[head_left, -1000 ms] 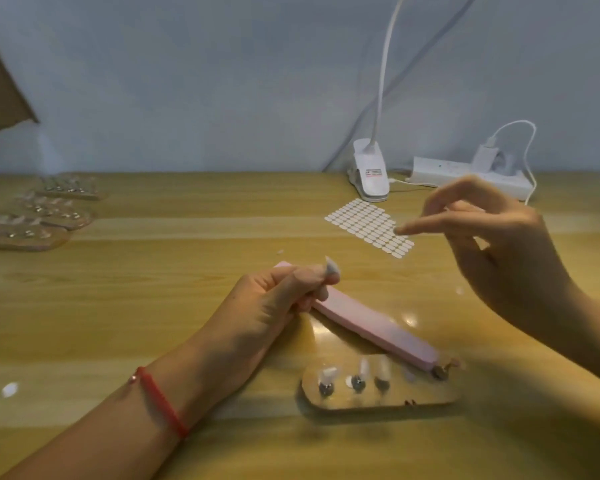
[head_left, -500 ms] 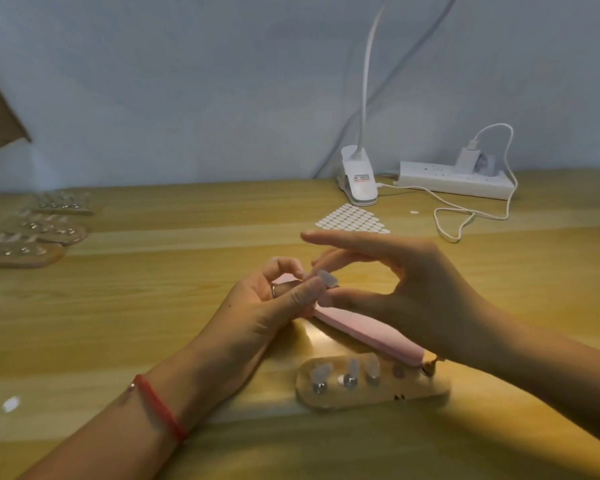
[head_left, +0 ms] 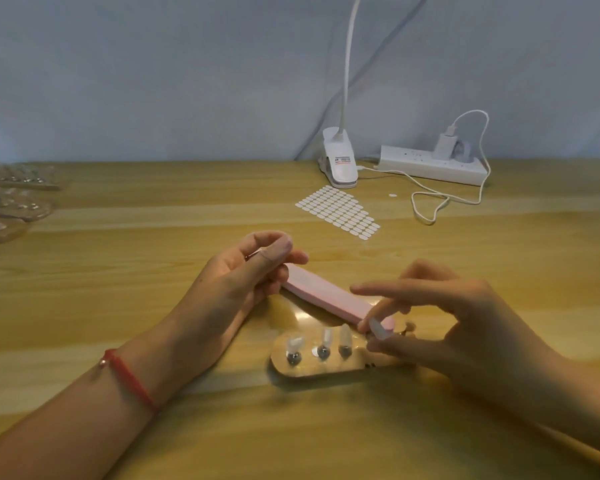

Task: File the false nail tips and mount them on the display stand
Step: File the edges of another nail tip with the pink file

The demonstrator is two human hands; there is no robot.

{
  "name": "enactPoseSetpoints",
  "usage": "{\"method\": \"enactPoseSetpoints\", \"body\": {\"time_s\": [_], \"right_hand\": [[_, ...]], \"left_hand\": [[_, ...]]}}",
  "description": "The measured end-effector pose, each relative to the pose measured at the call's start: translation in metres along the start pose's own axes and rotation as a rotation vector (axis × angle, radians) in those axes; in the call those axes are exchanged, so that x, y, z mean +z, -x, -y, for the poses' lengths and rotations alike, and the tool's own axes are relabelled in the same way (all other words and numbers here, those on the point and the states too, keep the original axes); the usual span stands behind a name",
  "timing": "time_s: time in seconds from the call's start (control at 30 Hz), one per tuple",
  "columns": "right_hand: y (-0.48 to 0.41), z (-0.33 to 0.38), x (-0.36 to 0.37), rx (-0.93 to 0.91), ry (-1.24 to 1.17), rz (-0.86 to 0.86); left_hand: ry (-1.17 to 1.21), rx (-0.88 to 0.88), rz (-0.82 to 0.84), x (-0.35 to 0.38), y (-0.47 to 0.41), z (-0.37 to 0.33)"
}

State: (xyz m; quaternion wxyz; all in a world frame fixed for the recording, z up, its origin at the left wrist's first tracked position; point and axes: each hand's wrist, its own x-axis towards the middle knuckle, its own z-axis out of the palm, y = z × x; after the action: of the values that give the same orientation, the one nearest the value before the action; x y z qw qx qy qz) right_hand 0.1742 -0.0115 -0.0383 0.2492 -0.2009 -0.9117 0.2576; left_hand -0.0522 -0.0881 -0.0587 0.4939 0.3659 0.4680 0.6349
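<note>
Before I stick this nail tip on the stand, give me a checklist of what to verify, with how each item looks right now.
1. Grip on the nail tip by the right hand: ok, pinched.
2. Three mounted tips upright on the display stand: ok.
3. Next free post in sight: cannot tell, the right hand covers it.
4. The nail file clear of the display stand: not ok, its end reaches the stand beside the nail tip; the left hand holds the other end.
5. Tip's edge filed smooth: cannot tell, too small.

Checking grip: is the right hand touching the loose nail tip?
Touching. Head view shows the right hand pinching the nail tip between finger and thumb.
</note>
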Motion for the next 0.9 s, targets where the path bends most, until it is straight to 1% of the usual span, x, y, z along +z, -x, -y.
{"method": "enactPoseSetpoints", "body": {"time_s": [0.07, 0.23, 0.3, 0.37, 0.47, 0.53, 0.57, 0.63, 0.7, 0.73, 0.83, 0.9], "right_hand": [[0.0, -0.001, 0.003, -0.023, 0.077, 0.022], [-0.002, -0.005, 0.003, -0.177, 0.317, -0.013], [-0.003, -0.006, 0.001, -0.21, 0.372, -0.013], [-0.004, -0.005, -0.003, -0.205, 0.347, 0.007], [-0.012, -0.003, -0.013, -0.095, 0.13, -0.002], [-0.027, -0.002, -0.017, 0.043, -0.003, -0.01], [-0.037, -0.001, -0.017, 0.131, -0.017, 0.036], [-0.057, -0.002, -0.012, 0.29, 0.065, 0.256], [-0.074, -0.001, 0.0, 0.345, 0.189, 0.466], [-0.082, 0.0, 0.004, 0.348, 0.235, 0.508], [-0.093, 0.001, -0.006, 0.379, 0.304, 0.506], [-0.089, -0.001, -0.021, 0.398, 0.296, 0.43]], "left_hand": [[-0.005, -0.005, -0.009, 0.0, 0.001, -0.001], [-0.015, 0.0, -0.021, 0.002, 0.001, -0.001], [-0.007, 0.003, -0.024, 0.001, 0.001, -0.001], [-0.004, 0.003, -0.024, 0.001, 0.001, -0.001], [-0.009, 0.005, -0.029, 0.002, 0.0, -0.001], [-0.005, 0.009, -0.036, 0.003, 0.0, -0.002], [-0.001, 0.01, -0.038, 0.003, 0.0, -0.002], [0.007, 0.01, -0.046, 0.004, 0.001, -0.002], [0.023, 0.011, -0.061, 0.004, 0.001, -0.002], [0.033, 0.011, -0.064, 0.004, 0.001, -0.003], [0.05, 0.007, -0.053, 0.003, 0.001, -0.002], [0.042, 0.005, -0.053, 0.002, 0.001, -0.002]]}}
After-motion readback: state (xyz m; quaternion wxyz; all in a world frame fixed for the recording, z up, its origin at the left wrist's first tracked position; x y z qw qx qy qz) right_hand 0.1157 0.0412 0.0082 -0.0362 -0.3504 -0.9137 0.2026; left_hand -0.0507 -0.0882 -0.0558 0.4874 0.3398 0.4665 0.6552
